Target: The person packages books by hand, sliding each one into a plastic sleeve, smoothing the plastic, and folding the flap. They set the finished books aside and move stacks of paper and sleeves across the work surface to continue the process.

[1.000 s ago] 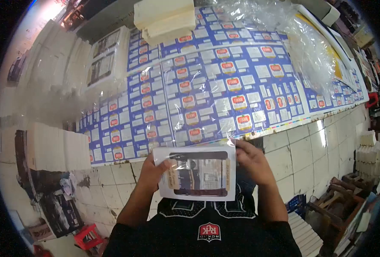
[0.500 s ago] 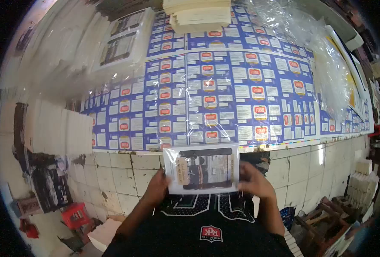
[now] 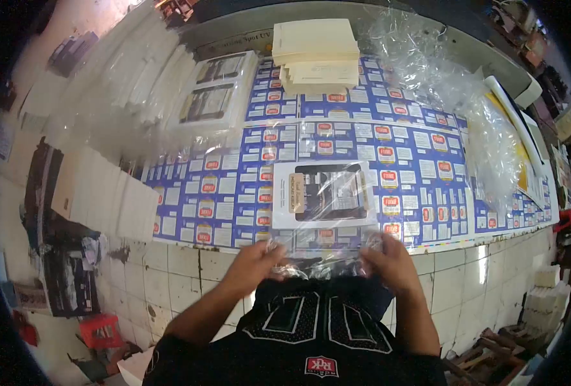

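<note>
A white-bordered booklet (image 3: 325,195) with a dark framed picture lies at the table's near edge, inside a clear plastic sleeve (image 3: 321,241). The loose end of the sleeve stretches from the booklet toward my body. My left hand (image 3: 258,262) pinches this end at its left corner, with thumb and fingers closed. On the other side my right hand (image 3: 389,262) grips the right corner of the same plastic. Neither hand touches the booklet itself.
Printed blue sheets (image 3: 401,193) cover the table. Cream paper stacks (image 3: 316,42) stand at the back. Left are similar wrapped booklets (image 3: 208,96) and white stacks (image 3: 108,193). Crumpled clear plastic (image 3: 491,154) lies right. A red stool (image 3: 101,331) stands on the floor.
The booklet has gone from between my hands, in front of my body, forward onto the table. My hands have shifted from its sides to the sleeve's near end. The view has tilted up.
</note>
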Action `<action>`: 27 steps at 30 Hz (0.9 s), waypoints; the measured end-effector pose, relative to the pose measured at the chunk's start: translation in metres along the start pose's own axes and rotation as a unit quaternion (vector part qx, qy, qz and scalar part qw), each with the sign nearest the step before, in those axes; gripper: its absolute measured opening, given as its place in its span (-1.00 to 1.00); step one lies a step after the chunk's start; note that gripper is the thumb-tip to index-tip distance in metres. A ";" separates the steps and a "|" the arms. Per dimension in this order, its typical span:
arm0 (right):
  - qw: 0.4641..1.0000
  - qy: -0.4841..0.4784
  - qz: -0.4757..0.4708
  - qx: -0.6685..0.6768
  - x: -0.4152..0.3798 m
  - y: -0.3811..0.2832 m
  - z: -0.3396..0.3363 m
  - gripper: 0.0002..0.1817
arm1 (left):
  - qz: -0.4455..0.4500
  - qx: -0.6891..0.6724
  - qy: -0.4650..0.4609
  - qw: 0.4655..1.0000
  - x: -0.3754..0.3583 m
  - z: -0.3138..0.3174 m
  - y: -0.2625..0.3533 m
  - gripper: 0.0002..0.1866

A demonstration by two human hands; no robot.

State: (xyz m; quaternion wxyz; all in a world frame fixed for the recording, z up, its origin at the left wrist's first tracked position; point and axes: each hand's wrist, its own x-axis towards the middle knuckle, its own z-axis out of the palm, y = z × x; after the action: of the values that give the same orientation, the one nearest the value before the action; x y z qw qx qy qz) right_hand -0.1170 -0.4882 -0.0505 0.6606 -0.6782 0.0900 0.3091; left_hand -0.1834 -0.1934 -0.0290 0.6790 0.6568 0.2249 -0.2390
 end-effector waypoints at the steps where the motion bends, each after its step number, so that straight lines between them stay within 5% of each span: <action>1: 0.999 -0.023 0.024 -0.041 -0.009 0.020 -0.006 -0.69 | 0.003 -0.005 0.011 1.000 -0.004 -0.003 -0.020 -0.67; 4: 0.998 0.039 -0.023 0.037 -0.026 0.028 0.017 -0.83 | 0.074 -0.014 -0.029 0.997 -0.010 0.001 -0.041 -0.68; 5: 0.998 0.038 -0.021 0.037 -0.020 0.023 0.022 -0.83 | 0.109 0.141 0.023 0.984 0.002 -0.002 -0.041 -0.68; 6: 0.998 0.018 -0.066 -0.014 -0.010 0.011 0.025 -0.82 | 0.106 0.137 0.025 0.985 0.017 -0.005 -0.036 -0.68; 12: 0.967 0.048 -0.225 -0.109 0.071 -0.005 0.015 -0.72 | 0.407 0.209 0.146 0.877 0.079 -0.004 0.015 -0.67; 14: 0.969 0.084 -0.204 -0.110 0.059 0.005 0.012 -0.75 | 0.213 0.247 0.105 0.939 0.047 -0.005 0.015 -0.69; 15: 0.990 0.057 -0.128 -0.008 0.037 -0.007 0.019 -0.84 | 0.214 0.246 0.111 0.939 0.037 -0.006 0.015 -0.69; 18: 0.991 0.090 -0.096 0.030 0.017 0.002 0.012 -0.84 | 0.152 0.240 0.068 0.956 0.006 -0.016 0.006 -0.67; 20: 0.988 0.101 -0.108 0.054 0.011 0.004 0.001 -0.85 | 0.325 0.340 0.262 0.842 -0.019 -0.046 0.010 -0.58; 22: 0.973 0.197 -0.121 -0.004 0.011 0.008 -0.011 -0.84 | 0.443 0.430 0.490 0.616 -0.057 -0.104 0.044 -0.51; 24: 0.950 0.209 -0.225 -0.060 0.025 0.016 -0.029 -0.78 | 0.319 0.549 0.673 0.380 -0.110 -0.150 0.087 -0.24; 25: 0.946 0.206 -0.243 -0.062 0.029 0.020 -0.034 -0.78 | 0.271 0.557 0.723 0.306 -0.130 -0.174 0.105 -0.13; 26: 0.939 0.217 -0.259 -0.061 0.029 0.021 -0.037 -0.78 | 0.224 0.554 0.756 0.268 -0.141 -0.194 0.117 -0.21; 27: 0.943 0.212 -0.250 -0.053 0.016 0.005 -0.024 -0.79 | 0.135 0.593 0.717 0.342 -0.152 -0.210 0.118 -0.29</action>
State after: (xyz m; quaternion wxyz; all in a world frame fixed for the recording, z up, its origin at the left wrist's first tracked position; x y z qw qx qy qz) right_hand -0.0995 -0.5070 -0.0653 0.6456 -0.7626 0.0386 -0.0128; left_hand -0.2272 0.0239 0.1503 -0.2862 0.8285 0.3335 0.3471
